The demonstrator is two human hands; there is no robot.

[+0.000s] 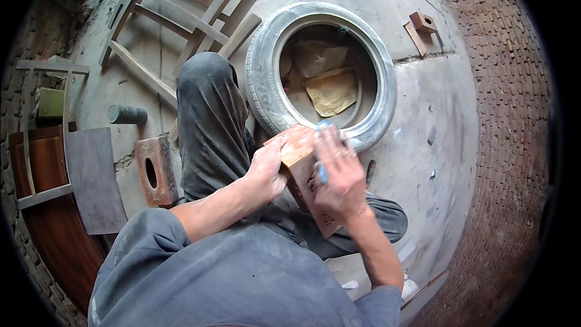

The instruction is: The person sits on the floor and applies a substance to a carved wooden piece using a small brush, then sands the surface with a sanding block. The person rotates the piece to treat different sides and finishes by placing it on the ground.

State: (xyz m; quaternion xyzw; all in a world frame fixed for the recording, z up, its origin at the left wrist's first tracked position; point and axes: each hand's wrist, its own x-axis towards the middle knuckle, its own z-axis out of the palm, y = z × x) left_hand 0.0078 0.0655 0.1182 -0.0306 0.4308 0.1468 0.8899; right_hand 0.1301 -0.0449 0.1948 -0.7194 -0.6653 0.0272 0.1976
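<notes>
A reddish-brown wooden box (301, 183) is held tilted over my lap, its upper end close to the near rim of a tyre (264, 88). My left hand (268, 165) is closed around the box's left side near its upper end. Pressed against the right side of the box, my right hand (340, 175) grips a blue piece (322, 173) that looks like a thin pad or sheet. Only its edges show past the fingers, and the hand is slightly blurred. Inside the tyre lies a crumpled yellowish sheet (333, 92).
Another wooden box (156, 172) with an oval opening stands left of my knee, near a green cylinder (127, 114). Grey wooden frames (181, 18) lie at the far left. A small box (423, 22) sits by the brick surface (505, 109) at the right.
</notes>
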